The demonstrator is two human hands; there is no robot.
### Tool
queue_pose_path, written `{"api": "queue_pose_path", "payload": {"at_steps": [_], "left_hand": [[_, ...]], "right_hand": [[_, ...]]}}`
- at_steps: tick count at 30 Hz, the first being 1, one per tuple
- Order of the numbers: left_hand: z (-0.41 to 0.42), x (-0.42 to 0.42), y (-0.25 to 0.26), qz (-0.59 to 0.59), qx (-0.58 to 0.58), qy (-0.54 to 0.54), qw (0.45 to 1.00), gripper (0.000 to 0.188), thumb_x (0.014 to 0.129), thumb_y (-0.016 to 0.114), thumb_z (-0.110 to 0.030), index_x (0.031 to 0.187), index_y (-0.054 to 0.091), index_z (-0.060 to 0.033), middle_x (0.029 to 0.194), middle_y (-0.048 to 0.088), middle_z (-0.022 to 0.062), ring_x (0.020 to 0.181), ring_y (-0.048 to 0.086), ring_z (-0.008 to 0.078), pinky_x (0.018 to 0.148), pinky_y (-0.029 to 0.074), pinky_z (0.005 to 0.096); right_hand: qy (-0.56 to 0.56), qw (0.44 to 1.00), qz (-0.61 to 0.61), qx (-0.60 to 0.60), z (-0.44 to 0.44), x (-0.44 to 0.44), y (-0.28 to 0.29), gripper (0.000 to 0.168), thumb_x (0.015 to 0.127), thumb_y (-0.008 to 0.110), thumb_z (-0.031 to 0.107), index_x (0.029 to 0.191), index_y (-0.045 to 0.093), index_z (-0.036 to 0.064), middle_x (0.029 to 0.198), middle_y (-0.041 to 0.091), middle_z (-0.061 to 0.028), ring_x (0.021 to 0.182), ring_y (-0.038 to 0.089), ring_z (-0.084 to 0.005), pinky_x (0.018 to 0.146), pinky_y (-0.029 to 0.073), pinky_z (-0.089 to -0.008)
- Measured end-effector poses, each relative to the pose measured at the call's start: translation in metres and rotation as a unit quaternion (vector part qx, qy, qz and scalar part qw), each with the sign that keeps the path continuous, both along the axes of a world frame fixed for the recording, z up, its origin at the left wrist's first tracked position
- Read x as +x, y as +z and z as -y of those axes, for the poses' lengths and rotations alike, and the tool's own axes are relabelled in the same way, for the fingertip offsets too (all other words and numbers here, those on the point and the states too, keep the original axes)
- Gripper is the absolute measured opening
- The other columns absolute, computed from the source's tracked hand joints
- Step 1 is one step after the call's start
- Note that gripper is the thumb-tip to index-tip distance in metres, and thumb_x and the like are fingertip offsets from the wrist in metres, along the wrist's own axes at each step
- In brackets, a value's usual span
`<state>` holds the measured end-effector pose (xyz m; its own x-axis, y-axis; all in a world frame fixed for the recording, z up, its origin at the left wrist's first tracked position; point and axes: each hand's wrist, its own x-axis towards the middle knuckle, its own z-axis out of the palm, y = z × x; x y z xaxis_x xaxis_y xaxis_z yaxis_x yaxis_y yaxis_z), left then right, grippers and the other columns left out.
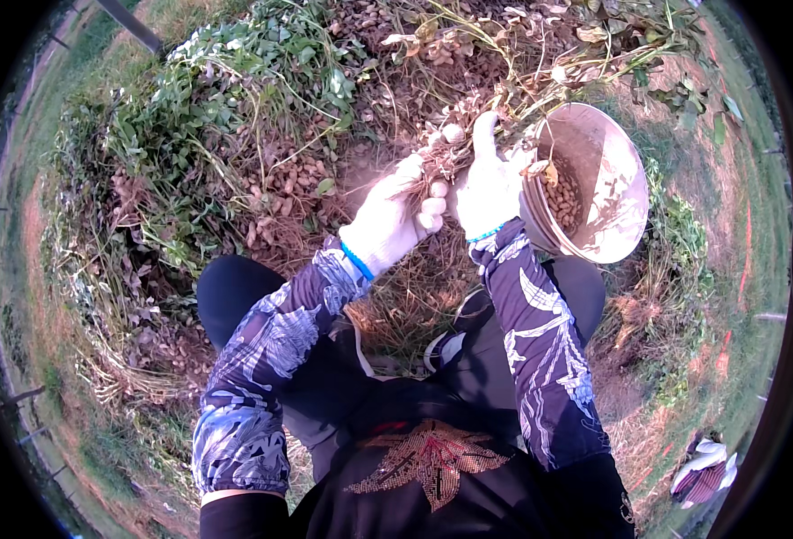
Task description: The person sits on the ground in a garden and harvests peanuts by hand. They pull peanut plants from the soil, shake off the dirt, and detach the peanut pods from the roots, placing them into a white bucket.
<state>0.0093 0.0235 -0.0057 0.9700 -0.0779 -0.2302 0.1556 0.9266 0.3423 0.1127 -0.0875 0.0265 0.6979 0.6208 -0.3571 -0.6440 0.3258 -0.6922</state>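
Both hands wear white knit gloves with blue cuffs. A bunch of pulled peanut plants (pixel 455 151) lies between them, its roots and pods over my left hand and its leafy stems reaching to the upper right. My left hand (pixel 396 209) has its fingers curled around the root end. My right hand (pixel 489 176) is against the other side of the bunch, thumb pointing up along the stems; its fingers are mostly hidden. Just right of it, a pale bucket (pixel 608 182) is tilted with its mouth facing up and right. Loose peanuts (pixel 561 199) lie inside the bucket, and a yellowed leaf hangs at its rim.
Heaped peanut plants with pods (pixel 282 195) cover the ground ahead and to the left. More plants (pixel 679 249) lie right of the bucket. My bent knees and shoes frame dry straw (pixel 403 310). A striped cloth item (pixel 703 475) lies at the lower right.
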Motion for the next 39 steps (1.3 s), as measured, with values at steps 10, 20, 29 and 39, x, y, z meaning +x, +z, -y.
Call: {"api": "queue_pose_path", "payload": {"at_steps": [10,20,29,39], "left_hand": [[0.003,-0.003,-0.002,0.016,0.679,0.080,0.730,0.029,0.104,0.061,-0.036,0.111,0.061,-0.0079,0.087,0.065,0.0021,0.071,0.060,0.0125,0.061,0.050,0.0312],[-0.014,-0.024,0.025,-0.079,0.453,-0.111,0.881,0.031,0.106,0.051,-0.033,0.089,0.052,-0.0074,0.073,0.056,0.0039,0.056,0.057,0.0133,0.046,0.044,0.0259],[-0.007,-0.020,0.021,-0.045,0.327,-0.036,0.943,0.020,0.105,0.054,-0.027,0.107,0.059,-0.0084,0.086,0.064,0.0011,0.062,0.062,0.0109,0.047,0.046,0.0219],[-0.006,-0.019,0.013,-0.037,0.224,-0.058,0.972,0.024,0.106,0.055,-0.020,0.126,0.056,-0.0066,0.096,0.065,0.0014,0.076,0.061,0.0080,0.057,0.045,0.0215]], "right_hand": [[-0.040,0.993,-0.115,0.004,-0.009,0.012,-0.017,0.024,0.107,0.052,0.038,0.102,0.056,0.014,0.069,0.048,0.0029,0.062,0.050,-0.0132,0.053,0.043,-0.0289],[-0.004,0.954,-0.193,0.230,0.011,0.039,-0.024,0.052,0.106,0.047,0.055,0.071,0.038,0.018,0.065,0.035,0.0043,0.063,0.040,-0.0142,0.062,0.036,-0.0301],[0.045,0.968,-0.115,0.217,-0.003,0.018,-0.020,0.051,0.098,0.059,0.059,0.109,0.055,0.009,0.069,0.047,0.0063,0.072,0.056,-0.0155,0.071,0.052,-0.0354],[0.050,0.984,-0.124,0.121,-0.008,0.006,-0.011,0.059,0.094,0.056,0.069,0.099,0.054,0.011,0.073,0.052,-0.0015,0.071,0.058,-0.0188,0.067,0.053,-0.0350]]}}
